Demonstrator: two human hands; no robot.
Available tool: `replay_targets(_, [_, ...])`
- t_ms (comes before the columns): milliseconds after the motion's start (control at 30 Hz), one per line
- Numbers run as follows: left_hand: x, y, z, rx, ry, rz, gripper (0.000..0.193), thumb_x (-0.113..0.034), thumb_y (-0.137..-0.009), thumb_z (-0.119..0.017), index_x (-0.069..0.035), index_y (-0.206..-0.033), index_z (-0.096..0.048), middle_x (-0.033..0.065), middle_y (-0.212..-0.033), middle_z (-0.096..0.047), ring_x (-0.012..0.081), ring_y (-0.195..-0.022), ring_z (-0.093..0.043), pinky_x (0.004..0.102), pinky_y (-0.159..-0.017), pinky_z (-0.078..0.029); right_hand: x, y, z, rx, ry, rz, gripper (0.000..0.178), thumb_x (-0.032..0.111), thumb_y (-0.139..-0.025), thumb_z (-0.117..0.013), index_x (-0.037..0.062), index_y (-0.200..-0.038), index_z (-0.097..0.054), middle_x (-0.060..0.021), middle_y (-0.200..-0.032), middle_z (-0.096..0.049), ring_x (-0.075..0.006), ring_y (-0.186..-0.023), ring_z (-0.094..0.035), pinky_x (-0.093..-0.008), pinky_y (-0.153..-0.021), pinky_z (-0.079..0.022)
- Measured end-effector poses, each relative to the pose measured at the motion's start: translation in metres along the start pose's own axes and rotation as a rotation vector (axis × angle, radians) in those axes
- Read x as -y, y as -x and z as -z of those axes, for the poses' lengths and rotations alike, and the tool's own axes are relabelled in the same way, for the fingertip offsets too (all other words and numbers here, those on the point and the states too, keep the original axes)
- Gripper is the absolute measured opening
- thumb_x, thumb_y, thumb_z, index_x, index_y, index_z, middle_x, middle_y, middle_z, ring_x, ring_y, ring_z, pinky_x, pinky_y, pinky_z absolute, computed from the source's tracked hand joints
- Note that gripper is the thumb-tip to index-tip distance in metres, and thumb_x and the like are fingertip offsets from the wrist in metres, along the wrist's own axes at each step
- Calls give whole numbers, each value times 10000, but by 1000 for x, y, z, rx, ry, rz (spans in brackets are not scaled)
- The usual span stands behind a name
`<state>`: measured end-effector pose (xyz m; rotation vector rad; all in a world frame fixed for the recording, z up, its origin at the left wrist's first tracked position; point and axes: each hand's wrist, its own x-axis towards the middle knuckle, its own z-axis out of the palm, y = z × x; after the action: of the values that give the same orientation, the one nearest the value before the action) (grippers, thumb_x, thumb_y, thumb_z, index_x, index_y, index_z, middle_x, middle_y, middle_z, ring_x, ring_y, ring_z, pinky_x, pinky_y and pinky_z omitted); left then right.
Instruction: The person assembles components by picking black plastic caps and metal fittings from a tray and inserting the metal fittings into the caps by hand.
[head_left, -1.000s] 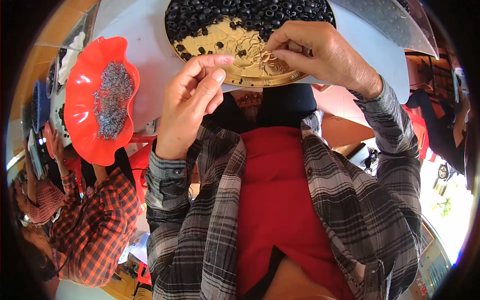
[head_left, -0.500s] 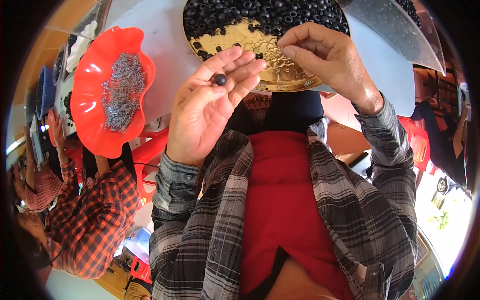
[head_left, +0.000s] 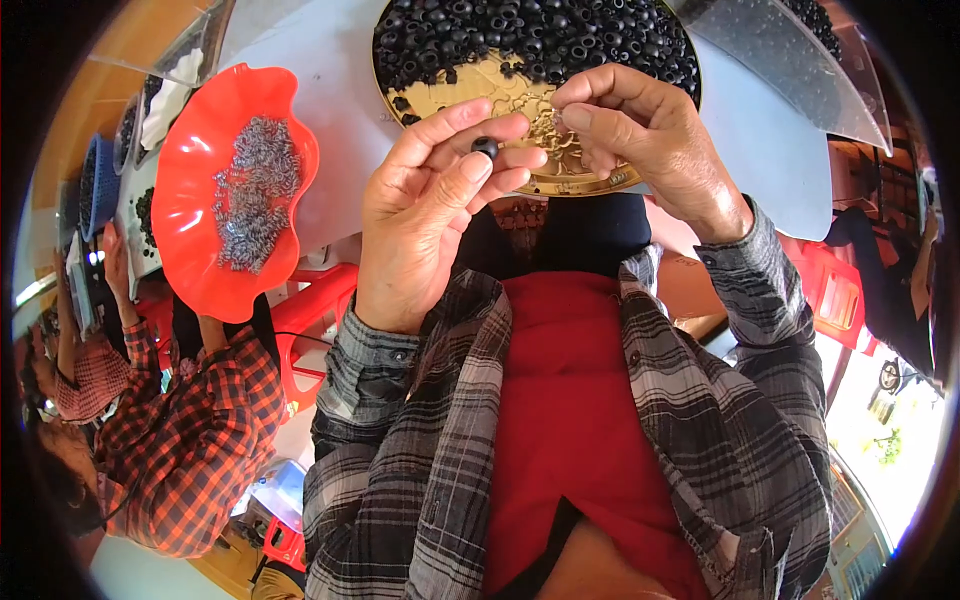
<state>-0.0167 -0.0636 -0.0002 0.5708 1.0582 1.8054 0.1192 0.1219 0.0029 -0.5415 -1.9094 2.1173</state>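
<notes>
Between the thumb and fingers of my left hand is a small round black plastic ball with an opening in it. My right hand is at the same height to its right, thumb and forefinger pinched together. Whatever is in that pinch is too small to make out. Both hands are over the near edge of a round gold tray. Many black hollow balls fill the tray's far part.
A red wavy-rimmed dish on the left holds a pile of small metal springs. Clear plastic panels flank the pale table. A person in an orange checked shirt sits at the left.
My left hand has turned and moved slightly right, its thumb now pressing the ball, whose opening shows. My right hand has dropped a little. The dish and tray appear shifted slightly right in view.
</notes>
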Motion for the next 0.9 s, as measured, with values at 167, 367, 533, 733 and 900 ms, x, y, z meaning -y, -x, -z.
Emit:
replay_targets(167, [5, -2, -4, -54, -161, -70, 319, 5, -992, -552, 43, -1308, -549, 205, -1282, -617, 309, -1131, -658, 369, -977, -543, -4, 0, -1, 6, -123, -35, 248, 164, -960, -650, -22, -1124, -656, 1, -714, -596, -56, -645, -556, -208, -621, -448])
replay_targets(367, [7, -5, -6, -73, -230, -47, 285, 10, -989, -559, 48, -1271, -579, 190, -1260, -631, 294, -1099, -675, 351, -945, -561, -8, 1, -1, 17, -231, -80, 249, 173, -961, -652, -14, -1125, -658, 6, -718, -594, -62, -646, -561, -205, -638, -456])
replay_targets(533, [6, -7, -12, -70, -321, -124, 270, -7, -994, -566, 54, -1256, -587, 183, -1162, -671, 251, -973, -709, 318, -861, -581, -2, 4, -4, 33, -281, -167, 247, 171, -964, -651, -9, -1133, -648, 8, -721, -593, -59, -648, -560, -204, -635, -462])
replay_targets(733, [5, -11, -5, -34, -499, -172, 267, -45, -994, -592, 65, -1237, -591, 151, -1001, -703, 184, -831, -701, 289, -746, -583, -3, 2, -4, 92, -398, -165, 268, 172, -960, -660, -12, -1152, -633, 3, -714, -591, -60, -647, -561, -203, -624, -463])
replay_targets(900, [11, -13, -10, -68, -349, -138, 272, -56, -995, -592, 63, -1240, -583, 139, -971, -700, 191, -834, -706, 291, -745, -584, -6, 1, -8, 59, -366, -92, 243, 162, -955, -663, -14, -1123, -648, -6, -720, -599, -74, -642, -569, -204, -620, -465])
